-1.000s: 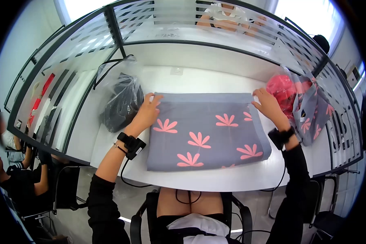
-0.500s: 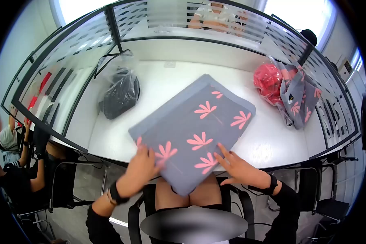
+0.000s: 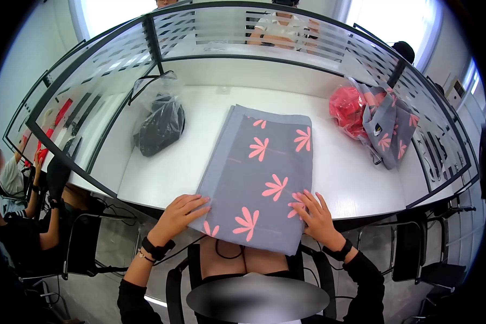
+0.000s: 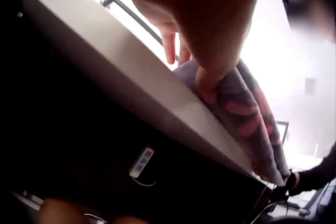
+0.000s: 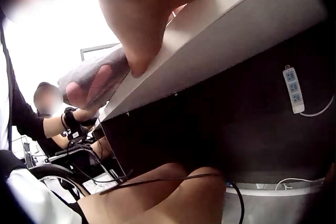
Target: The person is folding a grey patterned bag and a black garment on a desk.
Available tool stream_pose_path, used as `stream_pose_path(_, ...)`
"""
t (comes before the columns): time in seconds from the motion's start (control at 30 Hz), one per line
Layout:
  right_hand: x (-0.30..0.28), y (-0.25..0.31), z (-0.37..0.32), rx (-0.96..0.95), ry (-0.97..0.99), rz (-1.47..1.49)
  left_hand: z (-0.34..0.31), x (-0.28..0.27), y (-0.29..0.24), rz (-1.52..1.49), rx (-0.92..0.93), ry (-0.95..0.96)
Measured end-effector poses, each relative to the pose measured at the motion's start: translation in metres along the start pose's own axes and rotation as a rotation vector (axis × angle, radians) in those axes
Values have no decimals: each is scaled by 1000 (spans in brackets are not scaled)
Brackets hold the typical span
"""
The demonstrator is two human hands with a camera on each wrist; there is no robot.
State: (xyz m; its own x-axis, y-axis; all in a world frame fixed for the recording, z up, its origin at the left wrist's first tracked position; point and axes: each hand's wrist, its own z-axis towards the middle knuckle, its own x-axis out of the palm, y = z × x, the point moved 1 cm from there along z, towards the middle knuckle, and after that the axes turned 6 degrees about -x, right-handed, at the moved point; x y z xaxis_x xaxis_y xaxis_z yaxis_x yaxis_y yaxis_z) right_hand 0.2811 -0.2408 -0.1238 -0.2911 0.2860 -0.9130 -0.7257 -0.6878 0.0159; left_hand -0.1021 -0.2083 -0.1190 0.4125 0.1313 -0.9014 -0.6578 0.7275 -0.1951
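Both hands lie flat with straight fingers, nothing clenched: left hand [image 3: 179, 211] on the near-left corner of the folded cloth [image 3: 264, 167], right hand [image 3: 313, 213] on its near-right edge. The cloth lies lengthwise mid-table [image 3: 356, 183], its near end overhanging the front edge. Black bag [image 3: 159, 127] far left, red bag [image 3: 346, 107] far right.

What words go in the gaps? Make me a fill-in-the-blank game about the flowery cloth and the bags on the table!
1. The folded cloth is grey with ____ flowers.
2. The left hand and right hand rest on the cloth's ____ end (near or far).
3. The black bag lies to the ____ of the cloth.
4. The red bag lies to the ____ of the cloth, on the white table.
Missing words: pink; near; left; right.
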Motion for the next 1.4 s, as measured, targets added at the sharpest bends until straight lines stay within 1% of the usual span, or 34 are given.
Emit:
stream_pose_path(0.03, -3, 3, 2, -8, -20, -28, 4, -4, -2, -48, 15, -50)
stream_pose_path(0.13, -7, -3, -2, -72, -70, 332, 1, -17, -11, -184, 22, 50)
stream_pose_path(0.17, -16, -5, -2, -96, -77, 431, 1, -24, -20, -341, -17, 10)
stream_pose_path(0.2, -27, -9, -3, -16, -39, 587, 3, -32, -31, -453, -48, -68)
stream_pose_path(0.27, -43, -14, -9, 155, 43, 911, 0, -43, -42, -643, -231, -145)
stream_pose_path(0.3, -30, -17, -17, 371, -121, 897, 3, -53, -41, -572, -304, -120)
stream_pose_path(0.33, -33, -30, -7, 215, -145, 721, 14, -58, -39, -574, -313, -190)
stream_pose_path(0.37, -34, -41, 4, 343, -80, 793, 28, -66, -35, -563, -433, -178)
stream_pose_path(0.4, -37, -48, 25, 468, -18, 860, 41, -65, -26, -732, -545, -183)
stream_pose_path(0.43, -39, -56, 47, 466, -25, 825, 56, -62, -12, -705, -614, -201)
stream_pose_path(0.47, -40, -63, 65, 465, -29, 791, 71, -53, 4, -821, -670, -224)
stream_pose_path(0.5, -32, -77, 78, 491, -10, 743, 88, -40, 20, -1051, -676, -311)
stream_pose_path(0.53, -19, -93, 90, 513, 7, 693, 97, -23, 41, -1065, -716, -293)
stream_pose_path(0.57, -12, -102, 102, 563, 82, 638, 103, -5, 64, -1078, -756, -275)
stream_pose_path(0.63, 3, -114, 120, 665, 232, 533, 110, 34, 103, -752, -939, -54)
stream_pose_path(0.67, 18, -119, 118, 656, 257, 502, 108, 43, 111, -583, -1025, 64)
stream_pose_path(0.7, 33, -127, 116, 649, 278, 470, 106, 42, 108, -613, -1018, 37)
stream_pose_path(0.73, 35, -130, 120, 642, 291, 430, 105, 39, 101, -644, -1001, 5)
stream_pose_path(0.77, 34, -129, 115, 650, 235, 492, 104, 36, 94, -675, -981, -25)
stream_pose_path(0.87, 27, -119, 109, 647, 148, 459, 85, 15, 62, -529, -843, -3)
stream_pose_path(0.9, 26, -121, 107, 662, 187, 386, 79, 8, 55, -656, -910, 5)
stream_pose_path(0.97, 22, -117, 97, 653, 72, 374, 68, -2, 43, -916, -1049, 19)
stream_pose_path(1.0, 19, -114, 93, 646, 15, 369, 64, -6, 38, -1079, -1086, 52)
stream_pose_path(1.03, 17, -115, 90, 702, 71, 402, 62, -11, 35, -1242, -1119, 81)
stream_pose_path(1.07, 12, -114, 88, 738, 88, 481, 58, -13, 32, -1408, -1150, 108)
stream_pose_path(1.1, 6, -111, 87, 772, 105, 559, 58, -12, 29, -1441, -1126, 98)
stream_pose_path(1.13, 3, -111, 86, 806, 123, 636, 58, -11, 27, -1508, -1109, 143)
stream_pose_path(1.17, 6, -115, 85, 815, 241, 853, 61, -9, 26, -1573, -1088, 189)
stream_pose_path(1.2, 6, -113, 83, 826, 251, 982, 63, -6, 25, -1637, -1062, 239)
stream_pose_path(1.27, 7, -103, 76, 841, 265, 1234, 69, 2, 10, -1642, -1064, 280)
stream_pose_path(1.3, 6, -98, 71, 874, 229, 1370, 75, -7, -7, -1644, -1071, 310)
stream_pose_path(1.37, -3, -91, 66, 889, 229, 1439, 76, -9, -24, -1671, -1077, 362)
stream_pose_path(1.4, -7, -87, 63, 901, 230, 1476, 75, -13, -30, -1682, -1156, 418)
